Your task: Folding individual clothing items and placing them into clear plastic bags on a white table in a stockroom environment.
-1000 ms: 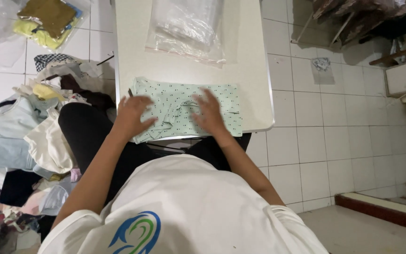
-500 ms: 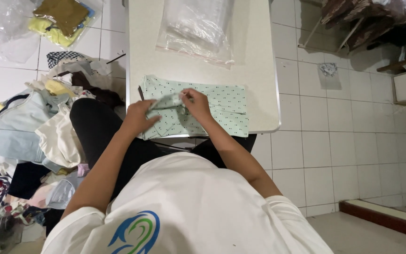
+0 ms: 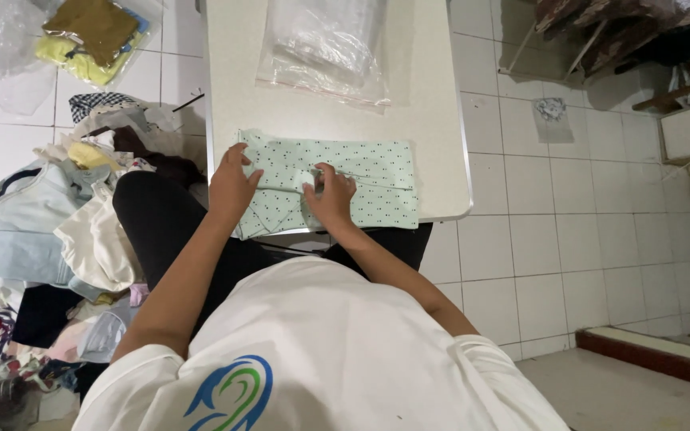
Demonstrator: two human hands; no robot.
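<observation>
Both hands work the pale green dotted garment (image 3: 377, 179) at the desk (image 3: 433, 120) near edge: your left hand (image 3: 231, 187) presses flat, your right hand (image 3: 331, 195) seemingly pinches a fold. Soft, light, limp cloth; grip folded edges.

A pale mint-green garment (image 3: 361, 179) scattered with small dark dots lies folded into a long, flat rectangle at the near edge of a white worktop (image 3: 425, 96), its length running left to right. The right half sits smooth and squared, with a fold line crossing it lengthwise. The left half is less tidy: its lower corner slopes toward the worktop's edge and slightly overhangs it. Near the middle, a small bunched fold of the same dotted cloth rises from the surface, pinched between the fingers of the right hand (image 3: 331, 199). The left hand (image 3: 231, 187) rests flat on the garment's left end, pressing it down.
</observation>
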